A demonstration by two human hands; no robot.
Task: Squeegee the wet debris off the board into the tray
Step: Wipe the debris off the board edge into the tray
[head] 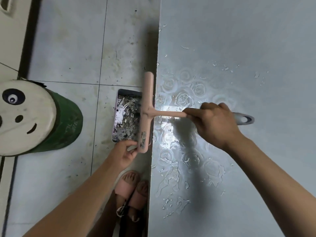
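A pink T-shaped squeegee (147,103) lies with its long blade along the left edge of a pale grey board (248,45), its head overhanging the right side of a small rectangular tray (128,91). Flecks of grey debris cling to the near end of the blade. The handle runs right across the board and ends in a grey tip with 1 hanging hole.

The right hand (215,124) grips the handle mid-length, fingers curled round it and the thumb laid along the shaft. The left hand (125,153) pinches the tray's near corner, thumb on top and fingers curled beneath. The tray sits just beside the board's left edge, filled with wet grey and white debris (127,117) and glinting water.

The board is wet, with faint rose outlines around the handle and scattered droplets and scraps further out. Light glares off the water beneath the handle.

Below, a grey tiled floor (68,48) is speckled with dirt. A green round stool (68,120) with a white panda-face top stands at left, well apart from the tray. 2 feet in pink slippers (131,190) stand by the board's edge.
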